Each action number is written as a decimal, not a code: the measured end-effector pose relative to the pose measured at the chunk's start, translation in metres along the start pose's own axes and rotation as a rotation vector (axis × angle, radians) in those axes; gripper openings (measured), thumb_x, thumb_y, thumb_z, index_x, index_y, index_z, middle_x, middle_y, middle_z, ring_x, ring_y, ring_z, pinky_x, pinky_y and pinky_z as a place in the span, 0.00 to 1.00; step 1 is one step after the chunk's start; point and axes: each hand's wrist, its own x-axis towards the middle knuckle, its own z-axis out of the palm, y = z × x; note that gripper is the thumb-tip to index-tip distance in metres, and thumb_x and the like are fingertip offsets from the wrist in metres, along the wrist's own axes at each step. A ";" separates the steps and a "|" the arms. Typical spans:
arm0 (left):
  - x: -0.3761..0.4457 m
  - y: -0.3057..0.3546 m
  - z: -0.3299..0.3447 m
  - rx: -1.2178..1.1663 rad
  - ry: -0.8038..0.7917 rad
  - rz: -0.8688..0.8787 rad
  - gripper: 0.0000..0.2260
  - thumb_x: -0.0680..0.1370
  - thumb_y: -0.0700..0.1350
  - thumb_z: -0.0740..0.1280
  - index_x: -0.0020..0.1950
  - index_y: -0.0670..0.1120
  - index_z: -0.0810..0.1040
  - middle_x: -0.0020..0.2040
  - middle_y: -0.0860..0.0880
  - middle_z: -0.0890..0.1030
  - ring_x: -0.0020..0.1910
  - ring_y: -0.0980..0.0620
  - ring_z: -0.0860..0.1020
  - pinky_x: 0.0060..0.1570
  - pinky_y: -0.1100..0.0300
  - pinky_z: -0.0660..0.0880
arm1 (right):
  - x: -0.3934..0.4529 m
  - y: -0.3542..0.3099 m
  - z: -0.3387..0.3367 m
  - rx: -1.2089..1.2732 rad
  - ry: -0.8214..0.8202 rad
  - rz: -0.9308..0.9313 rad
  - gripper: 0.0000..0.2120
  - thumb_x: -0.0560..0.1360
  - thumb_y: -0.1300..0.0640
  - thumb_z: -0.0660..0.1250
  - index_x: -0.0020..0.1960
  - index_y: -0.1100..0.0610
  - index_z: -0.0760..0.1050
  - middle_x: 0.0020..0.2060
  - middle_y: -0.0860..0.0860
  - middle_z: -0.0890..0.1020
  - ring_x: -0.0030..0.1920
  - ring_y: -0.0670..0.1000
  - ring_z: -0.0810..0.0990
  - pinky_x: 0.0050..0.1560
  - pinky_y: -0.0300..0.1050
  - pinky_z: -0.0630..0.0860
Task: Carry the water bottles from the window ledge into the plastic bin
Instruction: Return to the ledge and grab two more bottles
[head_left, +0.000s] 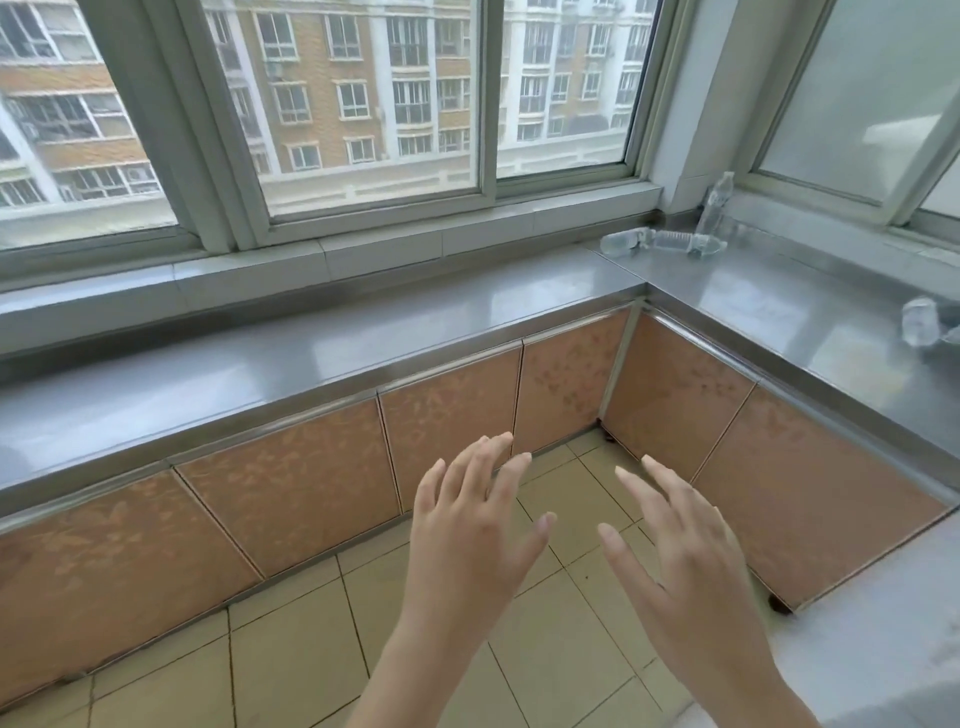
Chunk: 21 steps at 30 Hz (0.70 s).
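Four clear plastic water bottles are seen on the grey polished window ledge (727, 291), all toward two o'clock. An upright clear bottle with a pale cap (716, 203) is stood in the far corner beside the frosted window (872, 93). Just in front of it, two clear bottles are laid on their sides nearly end to end: a capped one at the left (626, 241) and a ribbed one at the right (685, 242). Well apart from these, at three o'clock, a fourth clear bottle lying at the frame edge (924, 322) is partly cut off.

The left hand (470, 525) and the right hand (680, 551) are held at six o'clock above the beige tiled floor (550, 649), backs up, fingers spread and empty, nothing being touched. Orange patterned cabinet panels (291, 483) are set below the ledge. Through the sliding glass window (363, 93) at twelve o'clock, a tan brick apartment block (322, 78) is seen.
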 end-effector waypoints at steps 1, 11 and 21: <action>0.014 0.001 0.009 -0.003 -0.002 0.004 0.22 0.74 0.60 0.61 0.62 0.50 0.80 0.66 0.51 0.78 0.66 0.53 0.70 0.64 0.48 0.68 | 0.013 0.006 0.002 -0.005 -0.001 0.007 0.27 0.74 0.38 0.52 0.70 0.46 0.68 0.71 0.47 0.67 0.71 0.49 0.63 0.69 0.61 0.62; 0.155 -0.014 0.114 -0.093 -0.072 0.104 0.22 0.75 0.61 0.62 0.63 0.52 0.78 0.67 0.54 0.76 0.68 0.55 0.68 0.67 0.51 0.63 | 0.146 0.065 0.032 -0.028 0.053 0.173 0.28 0.73 0.37 0.52 0.69 0.45 0.69 0.71 0.45 0.67 0.71 0.47 0.62 0.69 0.60 0.62; 0.332 -0.051 0.213 -0.113 -0.148 0.242 0.23 0.75 0.62 0.60 0.65 0.53 0.77 0.68 0.55 0.75 0.67 0.54 0.69 0.69 0.52 0.63 | 0.307 0.106 0.070 -0.065 0.118 0.320 0.28 0.74 0.37 0.52 0.70 0.45 0.67 0.72 0.44 0.66 0.72 0.47 0.62 0.70 0.60 0.62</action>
